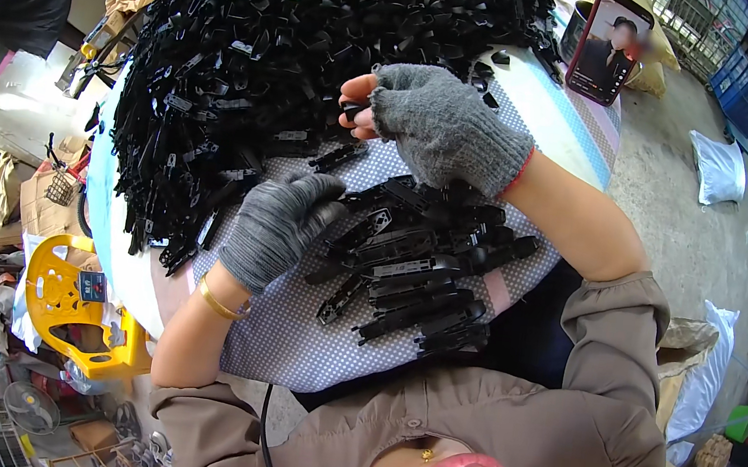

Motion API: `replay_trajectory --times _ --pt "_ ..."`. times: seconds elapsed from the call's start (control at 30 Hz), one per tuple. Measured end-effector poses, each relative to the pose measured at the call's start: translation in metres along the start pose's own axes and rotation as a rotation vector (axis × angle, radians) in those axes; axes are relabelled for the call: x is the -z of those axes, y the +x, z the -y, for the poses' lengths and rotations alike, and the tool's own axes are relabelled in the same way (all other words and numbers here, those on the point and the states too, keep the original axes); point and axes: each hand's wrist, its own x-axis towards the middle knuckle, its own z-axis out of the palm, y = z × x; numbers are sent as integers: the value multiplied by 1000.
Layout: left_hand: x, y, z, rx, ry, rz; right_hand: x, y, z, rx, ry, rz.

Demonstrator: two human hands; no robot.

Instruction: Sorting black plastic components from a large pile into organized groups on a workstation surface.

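Note:
My right hand (444, 131), in a grey knitted glove with bare fingertips, pinches a small black plastic piece (350, 110) over the near side of a big heap of black plastic parts (325, 29). Lower and to the left, my left hand (278, 228) wears a darker striped grey glove. Its fingers are curled together close above the table, and whatever they may hold is hidden. Beside it, on the dotted tablecloth (284, 344), a smaller group of long black plastic parts (417, 268) lies in rough rows, nearer to me than the heap.
A phone (610, 47) with a lit screen stands upright at the table's far right. To the left is a yellow plastic chair (67, 302) with a small dark box (91, 286) on it. White sacks (718, 170) lie on the concrete floor at right; a fan (30, 407) stands lower left.

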Motion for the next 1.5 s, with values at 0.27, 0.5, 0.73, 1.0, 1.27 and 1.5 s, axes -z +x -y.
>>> replay_trajectory --times 0.27,0.5,0.73,1.0,1.27,1.5 --pt "10 -3 -5 214 -787 -131 -4 -1 -5 -65 49 162" --pt "10 0 -9 260 -848 -99 -10 -4 -8 -37 -19 188" --pt "7 -3 -8 194 -699 -76 -15 -4 3 -32 -385 227" --pt "16 4 -14 471 -845 185 -15 -3 1 -57 -482 244" --pt "12 -4 -15 255 -692 -125 -5 1 -3 31 -330 56" --pt "14 -5 -8 250 -625 -115 -9 -7 6 103 -527 166"
